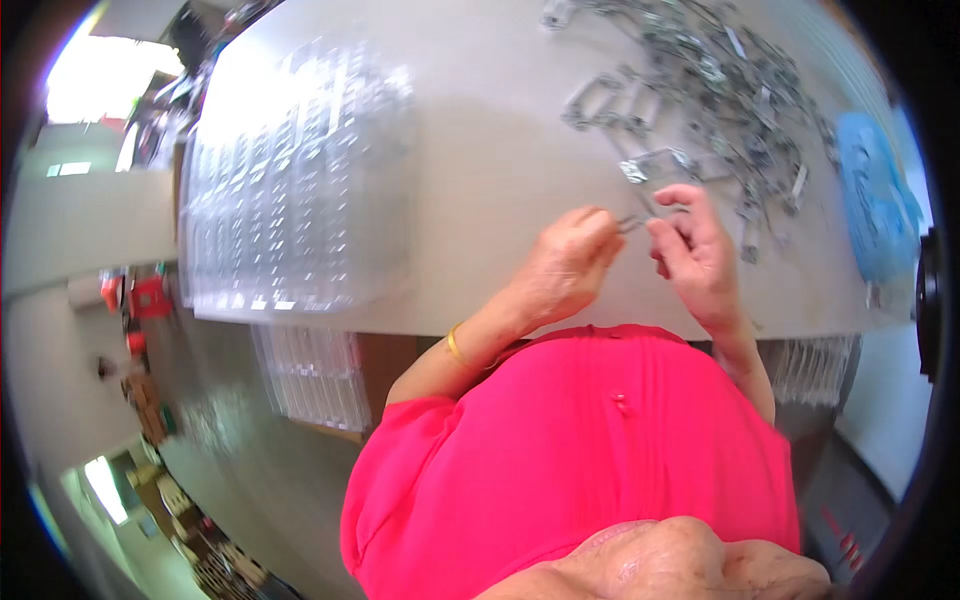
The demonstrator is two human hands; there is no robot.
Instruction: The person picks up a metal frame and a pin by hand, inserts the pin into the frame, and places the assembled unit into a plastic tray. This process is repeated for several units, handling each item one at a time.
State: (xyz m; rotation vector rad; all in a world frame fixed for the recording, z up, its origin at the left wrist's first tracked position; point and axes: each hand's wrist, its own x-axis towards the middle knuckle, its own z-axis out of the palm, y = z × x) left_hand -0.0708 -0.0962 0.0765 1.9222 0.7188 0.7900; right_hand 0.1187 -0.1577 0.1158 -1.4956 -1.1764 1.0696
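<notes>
holding a thin metal piece (629, 225) over the tabletop (480, 190), near its front edge: left hand (570, 262), fingers curled closed, the piece jutting from their tips toward the other hand. one yellow bangle (455, 345), worn on the left wrist.

item, right hand (697, 255): just beside the left, thumb and forefinger bent and parted at the tips, the thumb tip at or near the piece; blurred, so whether these fingers grip anything cannot be told.

item, metal parts (725, 85): a loose, tangled heap, beyond and to the right of the hands; a few links of it trail down close to the right fingertips.

item, clear plastic trays (290, 190): ridged in rows, glossy, on the left part of the tabletop, well apart from the heap.

item, blue plastic bag (872, 200): at the right edge, lettering unreadable.

item, further clear trays (315, 375): below the tabletop, left side.

item, bright pink top (590, 450): worn by the person.
</notes>
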